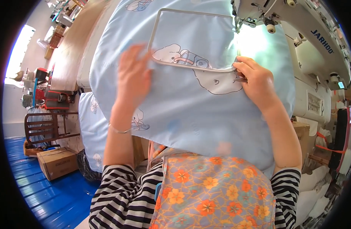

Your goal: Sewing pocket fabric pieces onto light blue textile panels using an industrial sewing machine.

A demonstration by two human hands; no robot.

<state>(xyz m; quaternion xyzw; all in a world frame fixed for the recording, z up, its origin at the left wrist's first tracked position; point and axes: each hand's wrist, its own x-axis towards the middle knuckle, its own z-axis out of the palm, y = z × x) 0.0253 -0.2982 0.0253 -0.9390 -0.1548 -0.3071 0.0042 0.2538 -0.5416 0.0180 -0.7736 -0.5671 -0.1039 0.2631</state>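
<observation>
A large light blue cloth (183, 103) with printed white cartoon animals spreads before me, its near edge at my lap. On it lies a rectangular panel (194, 30) bordered by grey piping (190, 68). My left hand (134, 74), blurred by motion, is over the cloth at the panel's left side, fingers apart and apparently holding nothing. At the panel's near right corner, my right hand (257, 78) is closed, thumb and finger at the piping. A small pointed metal tool (241, 79) juts from under its fingers; its kind is mostly hidden.
The sewing machine (305, 34) reaches in from the right, its needle area (238, 26) lit beside the panel's right edge. A wooden tabletop (74, 42) stretches along the left. Lower left are a cardboard box (57, 163) and a brown metal rack (45, 126) on a blue floor (49, 194).
</observation>
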